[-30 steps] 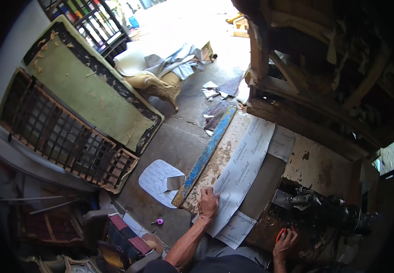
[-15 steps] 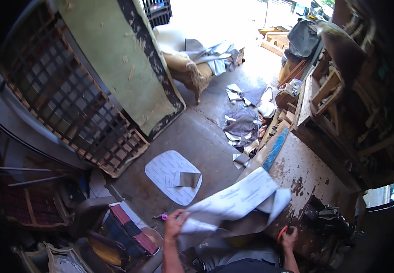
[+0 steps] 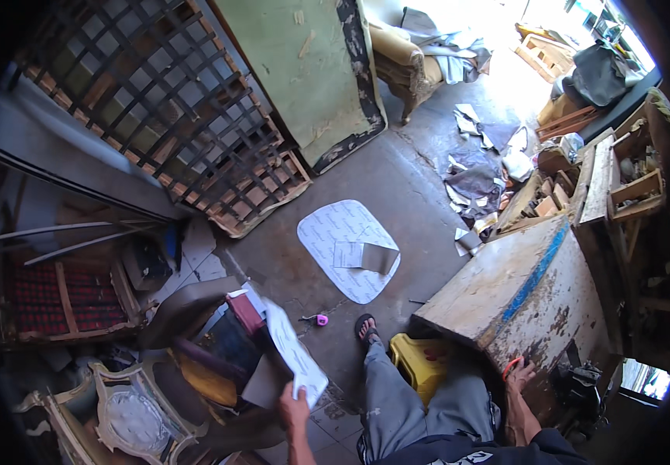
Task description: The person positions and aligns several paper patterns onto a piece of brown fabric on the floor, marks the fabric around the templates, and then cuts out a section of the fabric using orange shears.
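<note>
My left hand (image 3: 295, 404) is closed on a strip of sheet material (image 3: 292, 345), its printed white backing showing. The strip hangs over the piled pieces at my left. Against the worn wooden table (image 3: 540, 310), my right hand (image 3: 521, 377) is closed around orange-red-handled scissors (image 3: 510, 367); their blades are not visible. On the floor ahead lies a rounded white printed sheet (image 3: 335, 225), with a small grey-and-white scrap (image 3: 379, 259) on it. A pink tape measure (image 3: 322, 319) lies nearer to me.
A yellow plastic stool (image 3: 408, 360) stands by my legs. Chair frames (image 3: 130, 407) and upholstered pieces crowd the left. A webbed frame (image 3: 188, 116) and a green panel (image 3: 296, 70) stand beyond. Fabric scraps (image 3: 478, 186) lie far right, near wooden shelving (image 3: 637, 194). A dark machine (image 3: 579, 376) sits at right.
My left hand has swung the strip from across my lap to the left, off the table. My right hand, still with the scissors, is now at the table. The view has shifted.
</note>
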The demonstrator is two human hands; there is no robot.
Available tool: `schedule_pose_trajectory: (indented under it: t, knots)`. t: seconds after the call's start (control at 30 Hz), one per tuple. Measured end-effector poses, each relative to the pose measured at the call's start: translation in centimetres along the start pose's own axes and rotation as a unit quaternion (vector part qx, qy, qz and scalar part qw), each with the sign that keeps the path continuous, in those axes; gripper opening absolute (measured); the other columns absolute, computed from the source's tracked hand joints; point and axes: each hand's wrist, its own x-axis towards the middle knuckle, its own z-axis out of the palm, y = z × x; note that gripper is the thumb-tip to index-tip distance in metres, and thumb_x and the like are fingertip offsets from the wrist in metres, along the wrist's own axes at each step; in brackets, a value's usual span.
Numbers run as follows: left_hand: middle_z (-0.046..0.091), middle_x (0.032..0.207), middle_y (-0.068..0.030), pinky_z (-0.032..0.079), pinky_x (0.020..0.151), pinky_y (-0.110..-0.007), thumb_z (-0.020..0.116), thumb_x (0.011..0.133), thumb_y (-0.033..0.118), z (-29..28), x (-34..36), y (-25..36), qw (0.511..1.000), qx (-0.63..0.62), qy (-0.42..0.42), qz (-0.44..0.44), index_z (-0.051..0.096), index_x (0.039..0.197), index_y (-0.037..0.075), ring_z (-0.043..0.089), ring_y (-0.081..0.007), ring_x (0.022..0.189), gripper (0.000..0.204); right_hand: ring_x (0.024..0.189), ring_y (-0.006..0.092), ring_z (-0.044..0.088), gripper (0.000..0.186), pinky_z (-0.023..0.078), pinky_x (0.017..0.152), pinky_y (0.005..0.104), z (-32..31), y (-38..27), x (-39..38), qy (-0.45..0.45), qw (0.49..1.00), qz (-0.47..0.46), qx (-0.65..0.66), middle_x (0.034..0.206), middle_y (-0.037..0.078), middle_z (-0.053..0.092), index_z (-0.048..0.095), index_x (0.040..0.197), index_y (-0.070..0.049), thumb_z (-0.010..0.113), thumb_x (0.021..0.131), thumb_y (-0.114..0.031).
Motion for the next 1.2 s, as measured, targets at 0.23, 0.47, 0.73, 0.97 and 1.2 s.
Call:
schedule_pose_trajectory:
  t: [0.23, 0.47, 0.73, 0.97, 1.2]
  knots:
    - [0.071, 0.112, -0.0237, 0.053, 0.088, -0.049, 0.066, 0.091, 0.027, 2.5, -3.7, -1.3, 0.994, 0.051, -0.094, -0.035, 0.068, 0.123, 0.008, 0.068, -0.0436, 0.104, 0.037, 0.096, 0.0432, 0.057, 0.049, 0.047, 0.082, 0.0491, 0.6, 1.2, -0.5, 0.035, 0.999, 0.011, -0.013, 0.109, 0.026, 0.051, 0.051, 0.138, -0.012, 0.054, 0.103, -0.045]
    - [0.071, 0.113, -0.0226, 0.052, 0.091, -0.047, 0.065, 0.091, 0.027, -1.2, 0.4, 1.1, 0.986, 0.121, -0.113, -0.011, 0.071, 0.123, 0.016, 0.067, -0.0433, 0.105, 0.035, 0.104, 0.0426, 0.055, 0.054, 0.046, 0.088, 0.0479, 0.6, 2.7, 3.8, 0.078, 0.997, 0.004, 0.003, 0.114, 0.026, 0.049, 0.048, 0.143, -0.012, 0.054, 0.103, -0.046]
    - [0.069, 0.113, -0.0256, 0.052, 0.093, -0.048, 0.060, 0.093, 0.028, -4.0, 9.6, 7.4, 0.983, 0.151, -0.080, 0.068, 0.071, 0.124, 0.015, 0.066, -0.0457, 0.106, 0.035, 0.112, 0.0422, 0.055, 0.050, 0.044, 0.096, 0.0472, -1.2, 0.3, 4.4, -0.025, 0.996, 0.087, -0.012, 0.124, 0.026, 0.053, 0.050, 0.143, -0.008, 0.057, 0.100, -0.033]
    - [0.069, 0.106, -0.0255, 0.052, 0.088, -0.051, 0.058, 0.095, 0.027, -4.0, 20.9, 24.2, 0.929, 0.222, -0.055, 0.290, 0.071, 0.118, 0.009, 0.066, -0.0453, 0.101, 0.031, 0.118, 0.0367, 0.055, 0.040, 0.043, 0.105, 0.0433, -10.0, -29.0, -2.4, 0.037, 0.961, -0.175, 0.210, 0.118, 0.021, 0.060, 0.057, 0.128, 0.003, 0.059, 0.089, -0.007]
    - [0.065, 0.086, -0.0164, 0.053, 0.068, -0.051, 0.056, 0.097, 0.021, 5.7, 25.1, 30.9, 0.790, 0.383, -0.151, 0.455, 0.067, 0.125, 0.021, 0.067, -0.0411, 0.078, 0.030, 0.099, 0.0390, 0.064, 0.027, 0.051, 0.090, 0.0447, 3.8, -41.2, -8.4, -0.381, 0.834, -0.260, 0.303, 0.105, 0.022, 0.065, 0.066, 0.115, -0.002, 0.062, 0.091, -0.013]
